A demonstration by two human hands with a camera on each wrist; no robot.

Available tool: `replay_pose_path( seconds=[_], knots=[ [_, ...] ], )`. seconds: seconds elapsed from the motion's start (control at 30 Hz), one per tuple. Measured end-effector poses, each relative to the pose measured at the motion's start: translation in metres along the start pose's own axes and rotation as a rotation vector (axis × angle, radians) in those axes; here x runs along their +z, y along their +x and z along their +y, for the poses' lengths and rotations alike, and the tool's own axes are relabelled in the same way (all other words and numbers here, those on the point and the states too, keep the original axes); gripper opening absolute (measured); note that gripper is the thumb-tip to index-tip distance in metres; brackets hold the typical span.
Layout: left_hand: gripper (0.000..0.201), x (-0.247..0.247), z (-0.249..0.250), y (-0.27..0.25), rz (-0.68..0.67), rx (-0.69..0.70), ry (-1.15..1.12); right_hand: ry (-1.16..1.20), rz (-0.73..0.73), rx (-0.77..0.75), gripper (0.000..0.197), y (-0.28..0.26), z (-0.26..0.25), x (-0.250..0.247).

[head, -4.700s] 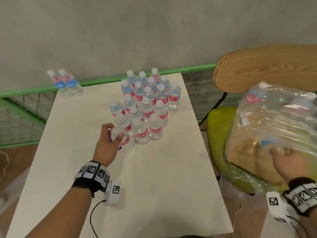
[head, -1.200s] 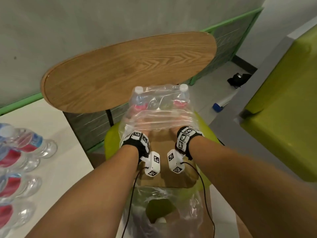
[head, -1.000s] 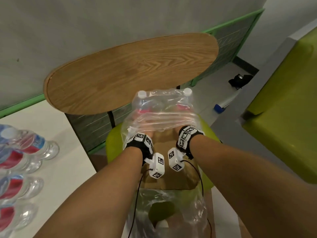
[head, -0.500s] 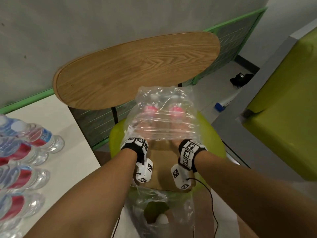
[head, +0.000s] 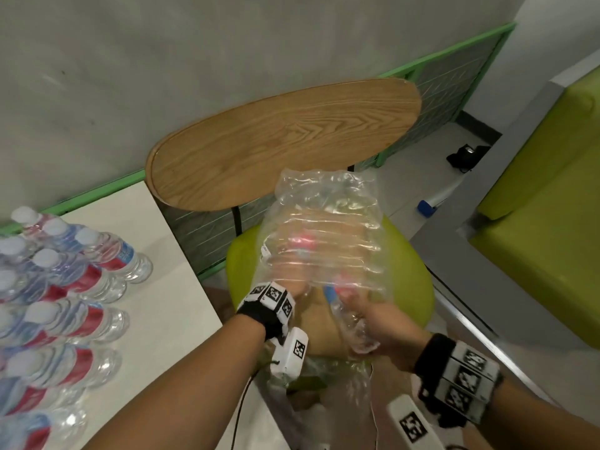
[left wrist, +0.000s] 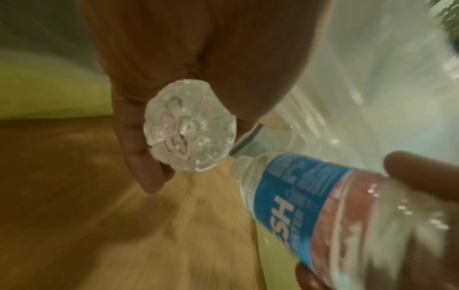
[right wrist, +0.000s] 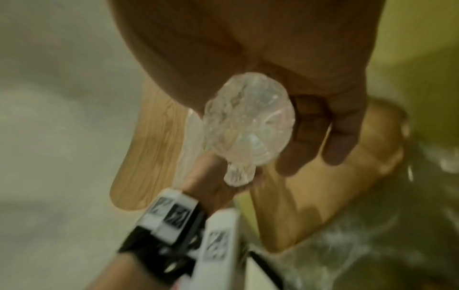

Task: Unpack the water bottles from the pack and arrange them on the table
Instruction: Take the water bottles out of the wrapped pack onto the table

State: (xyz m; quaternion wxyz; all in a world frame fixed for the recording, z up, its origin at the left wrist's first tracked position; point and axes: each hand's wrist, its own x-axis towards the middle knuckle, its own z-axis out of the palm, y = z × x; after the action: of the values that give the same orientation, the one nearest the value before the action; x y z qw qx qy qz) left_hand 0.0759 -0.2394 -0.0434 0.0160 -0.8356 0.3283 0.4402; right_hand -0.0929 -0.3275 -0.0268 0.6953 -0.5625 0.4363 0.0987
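The clear plastic pack point(head: 324, 209) lies on a cardboard tray point(head: 316, 332) on the green chair seat point(head: 410, 287). My left hand point(head: 293, 285) is inside the wrap and grips a water bottle point(left wrist: 190, 127), which shows base-on in the left wrist view. My right hand point(head: 376, 323) is at the pack's mouth and grips a second bottle point(head: 349, 319) with a blue and red label point(left wrist: 310, 204); its base point(right wrist: 248, 129) faces the right wrist camera. Several unpacked bottles point(head: 65, 287) stand grouped on the white table point(head: 168, 303) at the left.
The chair's wooden backrest point(head: 285, 141) rises just behind the pack. A grey wall and a green mesh rail point(head: 454, 50) run behind the table and chair. A green sofa point(head: 545, 206) fills the right. Loose wrap point(head: 334, 394) hangs off the seat's front.
My right hand has drawn back out of the wrap toward me, with a bottle in it. The left hand stays inside the pack. The wrap has crumpled up higher.
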Motion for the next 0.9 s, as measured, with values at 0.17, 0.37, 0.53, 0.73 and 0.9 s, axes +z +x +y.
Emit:
replay_pose_path(
  seconds=[0.17,0.37,0.53,0.73,0.9],
  knots=[
    [0.043,0.037,-0.008,-0.019,0.19,0.092,-0.096,-0.549,0.247,-0.113,0.068,0.007,0.003,-0.021],
    [0.063,0.085,-0.052,-0.046,0.401,0.297,-0.054,-0.639,0.307,-0.118,0.058,0.01,0.003,-0.02],
    [0.071,0.1,-0.087,-0.084,0.572,0.554,0.058,-0.604,0.282,-0.062,0.084,0.016,0.017,-0.016],
    [0.062,0.111,-0.117,-0.105,0.747,0.368,-0.409,-0.507,0.076,-0.074,0.027,-0.011,0.034,-0.005],
    [0.048,0.119,-0.12,-0.13,0.795,0.214,-1.053,-0.658,-0.16,-0.177,0.056,-0.027,0.054,0.009]
  ],
)
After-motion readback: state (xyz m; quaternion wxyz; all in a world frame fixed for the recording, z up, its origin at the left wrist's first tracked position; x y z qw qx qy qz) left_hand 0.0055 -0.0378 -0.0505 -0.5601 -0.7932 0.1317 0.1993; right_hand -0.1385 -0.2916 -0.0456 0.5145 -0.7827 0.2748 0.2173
